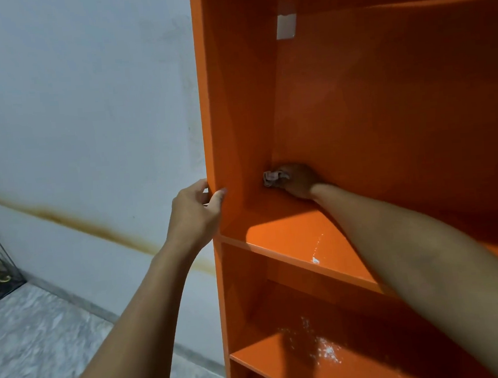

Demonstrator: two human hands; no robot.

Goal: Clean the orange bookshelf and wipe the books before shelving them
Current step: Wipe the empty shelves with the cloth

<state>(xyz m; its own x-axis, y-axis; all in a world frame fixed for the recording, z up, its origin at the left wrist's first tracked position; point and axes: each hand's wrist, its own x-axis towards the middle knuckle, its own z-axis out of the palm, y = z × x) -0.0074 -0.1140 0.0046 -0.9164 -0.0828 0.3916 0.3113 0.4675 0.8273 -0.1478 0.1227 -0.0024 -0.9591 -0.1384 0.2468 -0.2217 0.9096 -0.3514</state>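
While the left hand (196, 211) grips the left front edge of the orange bookshelf (384, 103), the right hand (299, 182) clutches a rag (271, 178) in one shelf's back left corner. On the shelf below lies white dust (326, 351). No books visible; cleaning looks early.

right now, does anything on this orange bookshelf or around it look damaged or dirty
Yes. White powdery specks litter the lower shelf of the glossy orange bookshelf, with a white fleck on the shelf above. A pale rectangular patch breaks the back panel's orange finish. A brown stain streak runs along the white wall.
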